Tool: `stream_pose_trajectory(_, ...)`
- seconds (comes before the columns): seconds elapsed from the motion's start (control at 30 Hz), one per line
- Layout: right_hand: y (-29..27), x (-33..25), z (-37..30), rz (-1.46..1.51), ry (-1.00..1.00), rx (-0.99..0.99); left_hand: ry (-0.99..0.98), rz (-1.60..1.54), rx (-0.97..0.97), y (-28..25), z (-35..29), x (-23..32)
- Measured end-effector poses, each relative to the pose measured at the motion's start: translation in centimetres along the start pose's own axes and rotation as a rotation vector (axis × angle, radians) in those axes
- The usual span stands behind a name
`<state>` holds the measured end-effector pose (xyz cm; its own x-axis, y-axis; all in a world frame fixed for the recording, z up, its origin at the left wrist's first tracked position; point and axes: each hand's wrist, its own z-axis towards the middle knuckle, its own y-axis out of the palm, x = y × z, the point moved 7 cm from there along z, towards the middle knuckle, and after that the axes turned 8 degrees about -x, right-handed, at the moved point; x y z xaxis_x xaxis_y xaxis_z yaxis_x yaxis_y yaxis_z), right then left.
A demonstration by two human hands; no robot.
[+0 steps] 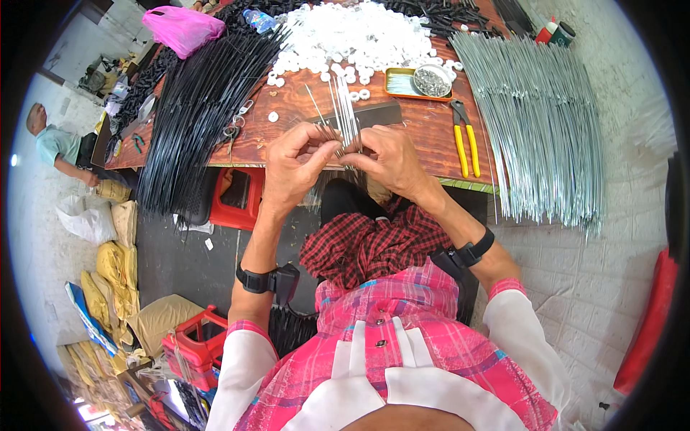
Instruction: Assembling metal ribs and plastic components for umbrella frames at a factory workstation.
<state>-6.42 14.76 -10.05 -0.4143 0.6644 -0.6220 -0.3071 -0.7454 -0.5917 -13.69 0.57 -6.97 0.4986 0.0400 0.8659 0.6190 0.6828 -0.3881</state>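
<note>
Both my hands meet at the front edge of the wooden table [424,144], closed round a small bunch of thin metal wires [345,108]. My left hand [296,159] pinches the lower part of the bunch between thumb and fingers, one wire slanting away to the left. My right hand [392,159] grips the same wires from the other side, thumbs close together. The wires stand up and fan out slightly above my fingers. Just behind them lies a dark flat bar [381,113]. My fingers partly hide the wires' lower ends.
Long black rods [208,93] overhang the table at left, silver wires [532,122] at right. White plastic rings [352,32] are heaped behind. Yellow-handled pliers [466,144], scissors [231,133] and a bowl of small metal pieces [433,80] lie nearby. A person [61,147] is at far left.
</note>
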Motion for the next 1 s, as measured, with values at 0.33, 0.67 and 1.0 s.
stream_pose_trajectory(0.33,0.2,0.3,2.0,0.022,-0.015,-0.034,0.026,0.012,0.041,-1.7,1.0,0.0)
stream_pose_trajectory(0.67,-0.2,-1.7,-0.1,0.041,0.005,-0.03,0.141,0.081,-0.036,0.5,-0.6,0.4)
stream_pose_trajectory(1.0,0.1,-1.0,0.9,0.137,0.054,-0.03,0.201,0.037,-0.012,-1.0,1.1,2.8)
